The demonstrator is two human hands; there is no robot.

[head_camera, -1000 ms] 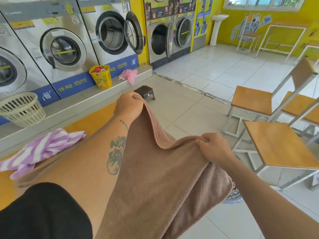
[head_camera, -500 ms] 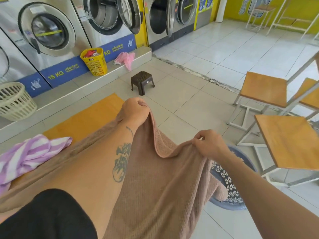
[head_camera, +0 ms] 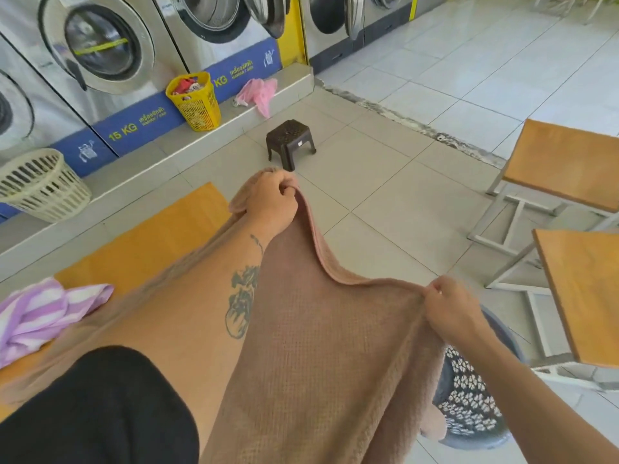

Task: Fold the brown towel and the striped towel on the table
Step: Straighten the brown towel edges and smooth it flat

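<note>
The brown towel [head_camera: 318, 356] hangs in front of me, held up by its top edge. My left hand [head_camera: 273, 204] grips one corner out ahead, past the end of the orange table [head_camera: 147, 242]. My right hand [head_camera: 450, 308] pinches the other corner, nearer to me and lower right. The edge sags between the two hands. The purple and white striped towel [head_camera: 43, 313] lies crumpled on the table at the left. My left forearm and black sleeve hide much of the table.
A grey patterned laundry basket [head_camera: 475, 406] sits on the floor under the towel's right side. Wooden chairs [head_camera: 562, 162] stand at the right. A small brown stool [head_camera: 289, 142], a yellow basket [head_camera: 196, 100] and a cream basket [head_camera: 40, 185] are near the washing machines.
My view has tilted down, so more of the floor and the grey basket shows. Both hands keep their grip on the towel's corners and have drawn a little farther apart.
</note>
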